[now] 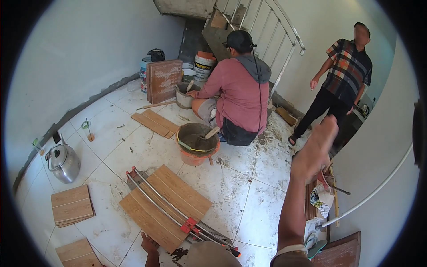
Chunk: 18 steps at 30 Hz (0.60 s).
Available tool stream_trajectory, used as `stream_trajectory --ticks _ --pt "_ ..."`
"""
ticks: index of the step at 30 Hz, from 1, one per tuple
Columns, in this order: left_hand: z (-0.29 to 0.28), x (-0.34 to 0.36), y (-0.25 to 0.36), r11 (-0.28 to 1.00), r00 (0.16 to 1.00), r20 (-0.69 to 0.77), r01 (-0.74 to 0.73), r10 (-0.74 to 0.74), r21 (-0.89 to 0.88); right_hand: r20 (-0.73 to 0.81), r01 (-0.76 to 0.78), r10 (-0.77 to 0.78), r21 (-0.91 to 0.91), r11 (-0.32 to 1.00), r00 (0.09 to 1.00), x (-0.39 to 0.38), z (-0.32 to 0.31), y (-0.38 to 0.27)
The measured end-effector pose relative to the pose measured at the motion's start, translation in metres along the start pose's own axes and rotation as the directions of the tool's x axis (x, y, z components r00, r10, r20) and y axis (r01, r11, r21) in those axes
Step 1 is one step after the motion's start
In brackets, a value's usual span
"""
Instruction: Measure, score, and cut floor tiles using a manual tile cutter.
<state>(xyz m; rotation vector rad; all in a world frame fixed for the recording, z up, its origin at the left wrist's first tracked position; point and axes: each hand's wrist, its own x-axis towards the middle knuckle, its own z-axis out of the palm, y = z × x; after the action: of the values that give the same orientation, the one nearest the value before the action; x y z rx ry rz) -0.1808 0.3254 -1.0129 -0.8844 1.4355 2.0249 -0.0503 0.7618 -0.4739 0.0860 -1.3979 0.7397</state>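
Note:
A manual tile cutter (153, 193) with two metal rails and a red carriage (190, 225) lies on the floor before me. Under its rails sits a wood-look tile (187, 191). My left hand (150, 244) is at the near left edge of that tile, its visible fingers apart; whether it grips the edge is unclear. My right hand (315, 147) is raised at arm's length toward the right, clear of the cutter. Motion smears its fingers, and I make out nothing in it.
A person in a pink hooded top (240, 89) squats ahead by a mortar bucket (195, 142). Another person (349, 71) stands at the right. Tile stacks (73, 204) and a kettle (64, 164) are at left. A white pipe (369, 191) and leaning boards stand at right.

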Motion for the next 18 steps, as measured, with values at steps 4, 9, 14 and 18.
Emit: stream_trajectory --ticks 4,9,14,18 --pt "0.011 0.004 -0.007 1.0 1.0 -0.005 0.006 -0.006 -0.021 0.064 -0.026 0.025 0.013 1.0 0.998 0.05 -0.027 0.122" --pt "0.002 -0.008 -0.002 0.999 0.998 -0.057 -0.035 0.032 -0.038 0.234 -0.137 0.12 0.057 0.989 0.965 -0.072 0.011 0.079" --pt "0.022 -0.019 0.012 0.997 0.994 -0.082 -0.074 0.075 0.021 0.198 -0.775 0.846 -0.341 0.533 0.495 -0.272 -0.034 0.11" --pt "0.015 -0.021 0.003 0.993 0.992 -0.03 -0.12 0.12 0.001 0.171 -0.73 0.983 -0.68 0.064 -0.073 -0.409 -0.068 0.122"
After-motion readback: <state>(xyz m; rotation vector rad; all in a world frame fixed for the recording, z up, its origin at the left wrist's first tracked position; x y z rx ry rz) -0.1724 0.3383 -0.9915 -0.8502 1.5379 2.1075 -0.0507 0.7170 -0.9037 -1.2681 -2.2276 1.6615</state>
